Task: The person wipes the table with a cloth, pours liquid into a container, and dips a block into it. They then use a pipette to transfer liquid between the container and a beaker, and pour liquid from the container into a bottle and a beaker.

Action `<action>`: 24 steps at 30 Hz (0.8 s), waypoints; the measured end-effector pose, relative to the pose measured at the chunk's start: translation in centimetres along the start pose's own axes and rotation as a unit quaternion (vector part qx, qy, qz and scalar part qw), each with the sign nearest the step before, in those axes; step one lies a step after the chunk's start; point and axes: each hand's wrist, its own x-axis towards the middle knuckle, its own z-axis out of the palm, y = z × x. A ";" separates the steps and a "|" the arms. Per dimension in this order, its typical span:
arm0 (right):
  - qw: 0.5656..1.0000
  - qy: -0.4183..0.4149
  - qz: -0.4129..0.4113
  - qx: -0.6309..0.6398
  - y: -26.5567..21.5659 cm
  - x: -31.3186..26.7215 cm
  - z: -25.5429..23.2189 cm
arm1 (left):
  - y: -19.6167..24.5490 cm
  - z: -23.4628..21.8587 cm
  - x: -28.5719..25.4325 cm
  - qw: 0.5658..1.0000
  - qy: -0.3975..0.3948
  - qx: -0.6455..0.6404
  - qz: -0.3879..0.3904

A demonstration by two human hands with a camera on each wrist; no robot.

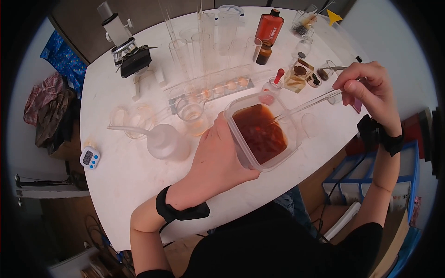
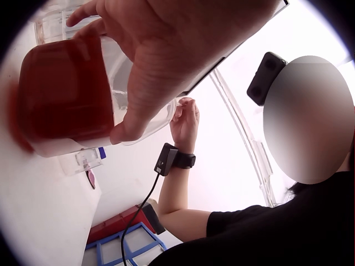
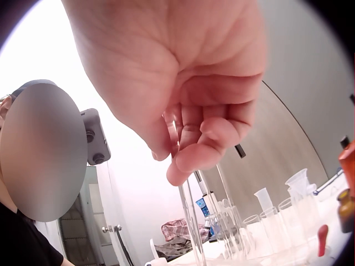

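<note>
My left hand [image 1: 220, 157] grips a clear plastic container [image 1: 266, 166] from its left and near side. Dark red-brown liquid [image 1: 259, 139] fills much of it, and in the left wrist view the liquid shows red through the wall. The thumb [image 2: 128, 128] presses near the container's rim. From the right, my right hand [image 1: 368, 85] pinches a thin glass rod [image 1: 315, 100] between thumb and fingertips. It slants down to the left over the rim, its lower end in the liquid. In the right wrist view the rod [image 3: 192, 221] runs down from the fingertips.
Left of the container stand a white wash bottle [image 1: 168, 142] and a glass beaker [image 1: 193, 113]. Behind are a rack [image 1: 175, 105], glass cylinders, a red-capped dropper bottle [image 1: 278, 76], a brown bottle [image 1: 263, 54] and a red bottle [image 1: 270, 28]. A microscope [image 1: 134, 60] and timer [image 1: 90, 157] stand at left.
</note>
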 end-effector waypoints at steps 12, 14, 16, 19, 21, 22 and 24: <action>0.999 0.050 -0.004 0.016 2.0 0.3 -0.2 | -2.1 0.5 -1.6 0.998 0.039 -0.040 0.038; 0.999 0.052 0.000 0.012 2.0 0.4 -0.2 | -2.0 0.6 -1.7 0.998 0.032 -0.049 0.022; 0.998 0.063 -0.026 0.009 1.9 0.4 -0.2 | -2.0 0.6 -1.7 0.998 0.026 -0.058 0.009; 0.998 0.068 0.000 -0.008 1.5 0.1 -0.1 | -2.1 0.4 -1.7 0.998 0.017 -0.041 0.043; 0.997 0.075 0.014 -0.003 1.9 -0.3 -0.2 | -2.0 0.2 -1.7 0.999 0.009 -0.002 0.038; 0.997 0.077 0.024 0.003 2.1 -0.5 -0.2 | -2.2 0.3 -1.8 0.999 0.004 -0.001 0.042; 0.996 0.087 0.035 0.012 2.1 -1.0 -0.1 | -2.6 0.5 -1.9 0.999 0.008 -0.019 0.051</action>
